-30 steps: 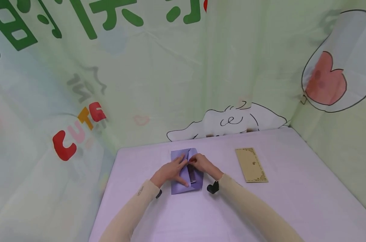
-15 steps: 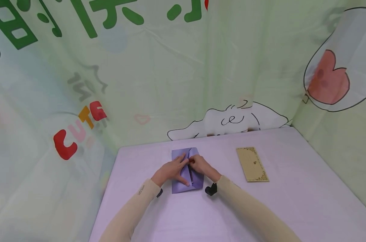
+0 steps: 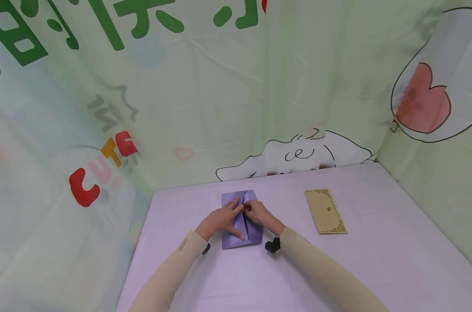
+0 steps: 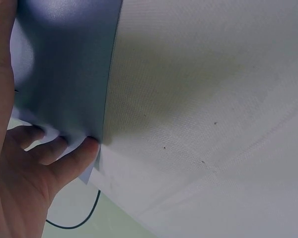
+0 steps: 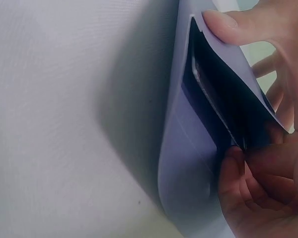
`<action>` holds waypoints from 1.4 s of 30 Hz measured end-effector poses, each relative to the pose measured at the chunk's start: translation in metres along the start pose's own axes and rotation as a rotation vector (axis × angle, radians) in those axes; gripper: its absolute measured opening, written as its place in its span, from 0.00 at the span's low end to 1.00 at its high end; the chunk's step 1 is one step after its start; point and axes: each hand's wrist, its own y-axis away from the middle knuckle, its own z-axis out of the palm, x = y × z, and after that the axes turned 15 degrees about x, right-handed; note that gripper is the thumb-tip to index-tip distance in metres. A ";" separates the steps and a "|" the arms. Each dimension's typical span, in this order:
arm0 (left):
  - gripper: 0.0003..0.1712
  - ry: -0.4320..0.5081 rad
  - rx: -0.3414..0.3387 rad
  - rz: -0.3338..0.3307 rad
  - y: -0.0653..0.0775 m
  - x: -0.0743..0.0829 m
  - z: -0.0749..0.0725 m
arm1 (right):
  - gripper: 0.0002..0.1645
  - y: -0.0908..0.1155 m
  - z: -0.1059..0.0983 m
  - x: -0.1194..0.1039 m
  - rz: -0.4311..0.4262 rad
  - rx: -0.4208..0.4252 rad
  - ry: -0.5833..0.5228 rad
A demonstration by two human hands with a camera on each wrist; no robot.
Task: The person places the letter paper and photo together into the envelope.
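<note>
A purple envelope (image 3: 231, 243) lies on the table with its mouth facing right. My left hand (image 3: 222, 219) rests on its left part, fingers and thumb spread; in the left wrist view, fingertips (image 4: 89, 145) touch the envelope's far end. My right hand (image 3: 260, 214) is at the mouth with fingers curled. In the right wrist view, its thumb and fingers pinch the edge of a thin dark card (image 5: 208, 94) with a pale rim. Most of that card is hidden inside the envelope, between the front panel and the flap (image 5: 188, 163).
A tan card (image 3: 325, 212) with dark ornate corners lies on the table to the right. The table has a pale lilac cover (image 3: 282, 281). Printed curtains (image 3: 205, 86) stand behind it and at both sides.
The dark card has slid left, deeper into the envelope, so less of it shows. My right hand stays at the mouth, slightly more curled; the left hand has kept its place.
</note>
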 end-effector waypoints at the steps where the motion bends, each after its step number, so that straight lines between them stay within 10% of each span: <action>1: 0.57 -0.002 -0.003 0.001 0.000 0.000 0.000 | 0.07 0.000 -0.001 0.000 -0.005 0.004 0.005; 14: 0.56 0.014 0.002 -0.023 0.007 -0.001 -0.004 | 0.16 0.007 -0.017 0.009 -0.050 -0.014 -0.035; 25: 0.52 0.059 0.023 -0.020 0.006 0.003 -0.007 | 0.19 0.032 -0.079 0.041 0.061 -0.025 -0.040; 42: 0.52 0.073 0.042 0.006 0.005 0.000 0.000 | 0.24 0.078 -0.168 0.101 0.200 0.175 0.148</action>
